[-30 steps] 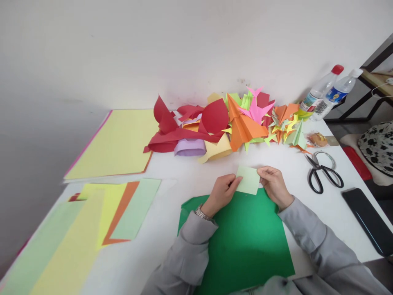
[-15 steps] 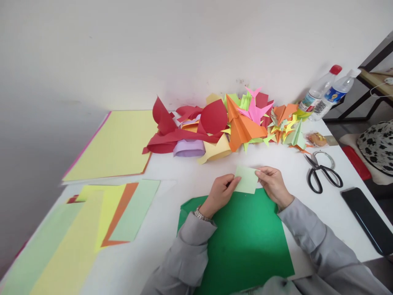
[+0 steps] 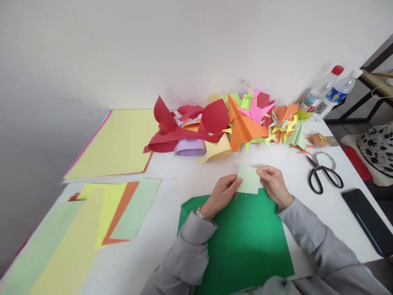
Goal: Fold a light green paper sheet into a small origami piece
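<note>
A small pale green square of paper point(image 3: 249, 180) is held up between my two hands. My left hand point(image 3: 222, 190) pinches its left edge, thumb on the near face. At the upper right corner, my right hand point(image 3: 274, 184) grips it between thumb and fingers. Below both hands lies a large dark green sheet point(image 3: 245, 241), its upper left corner folded or curled. Beyond the hands sits a pile of folded paper, with an orange paper plane point(image 3: 244, 127), a pink folded shape point(image 3: 256, 108) and curled red paper pieces point(image 3: 187, 137).
Yellow sheets point(image 3: 116, 143) and a fan of coloured paper point(image 3: 135, 213) lie on the left. To the right are black-handled scissors point(image 3: 322, 172), a roll of clear tape point(image 3: 325, 159) and a black phone point(image 3: 368, 221). Two bottles point(image 3: 334, 96) stand at the back right by the wall.
The pale green square has tilted slightly and now faces me more squarely. My left hand has shifted a little to the right; my right hand keeps its grip.
</note>
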